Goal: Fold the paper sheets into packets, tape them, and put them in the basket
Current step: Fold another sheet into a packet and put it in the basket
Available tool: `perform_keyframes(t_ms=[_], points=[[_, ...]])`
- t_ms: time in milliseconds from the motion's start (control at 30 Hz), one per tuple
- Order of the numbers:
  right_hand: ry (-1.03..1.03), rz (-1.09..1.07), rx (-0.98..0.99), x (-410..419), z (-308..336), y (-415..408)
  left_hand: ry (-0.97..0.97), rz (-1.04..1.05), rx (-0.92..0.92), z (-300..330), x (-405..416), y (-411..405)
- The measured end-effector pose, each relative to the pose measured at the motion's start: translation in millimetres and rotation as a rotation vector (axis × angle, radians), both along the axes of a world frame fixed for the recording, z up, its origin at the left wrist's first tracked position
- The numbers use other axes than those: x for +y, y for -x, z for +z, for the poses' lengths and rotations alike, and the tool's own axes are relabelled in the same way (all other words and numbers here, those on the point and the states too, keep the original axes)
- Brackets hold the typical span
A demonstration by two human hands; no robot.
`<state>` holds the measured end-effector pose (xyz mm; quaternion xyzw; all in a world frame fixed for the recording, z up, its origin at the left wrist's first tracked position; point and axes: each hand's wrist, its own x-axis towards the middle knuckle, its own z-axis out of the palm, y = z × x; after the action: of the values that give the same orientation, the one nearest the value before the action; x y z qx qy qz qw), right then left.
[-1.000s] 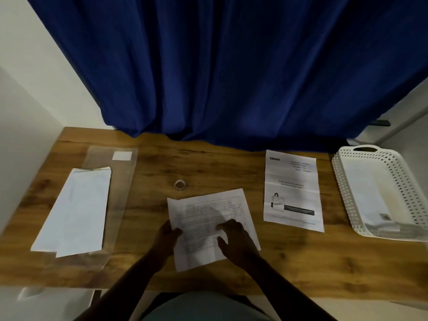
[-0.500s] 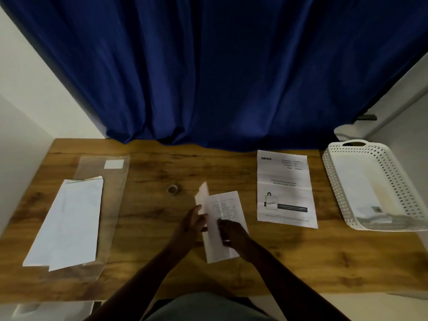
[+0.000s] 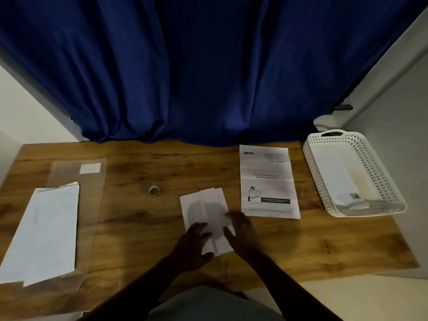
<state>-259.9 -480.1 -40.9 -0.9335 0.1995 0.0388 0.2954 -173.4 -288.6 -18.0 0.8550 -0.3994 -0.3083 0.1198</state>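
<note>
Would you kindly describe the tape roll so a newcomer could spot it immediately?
Start at the wooden table below the blue curtain. The tape roll lies left of the folded paper: the only small ring there; everything else is flat paper, plastic or basket.

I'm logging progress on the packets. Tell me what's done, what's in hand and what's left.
Done: the white basket at the right already holds something white that looks like a finished packet.
In hand: the left hand and right hand press flat on a folded sheet at the table's middle.
Left: taping it with the tape roll, then the printed sheet lying flat.
</note>
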Motion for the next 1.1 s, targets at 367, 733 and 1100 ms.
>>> perform_keyframes(t_ms=[367, 733, 1100], points=[[0.082, 0.079, 0.018, 22.5, -0.2, 6.9, 0.236, 0.807, 0.251, -15.6, 3.4, -12.7], [-0.252, -0.075, 0.040, 11.5, 9.9, 1.9, 0.425, 0.971, 0.715, 5.8, -17.7, -24.3], [-1.265, -0.378, -0.042, -20.6, 91.1, -41.6, 0.635, 0.864, 0.918, 93.9, -3.7, -70.8]])
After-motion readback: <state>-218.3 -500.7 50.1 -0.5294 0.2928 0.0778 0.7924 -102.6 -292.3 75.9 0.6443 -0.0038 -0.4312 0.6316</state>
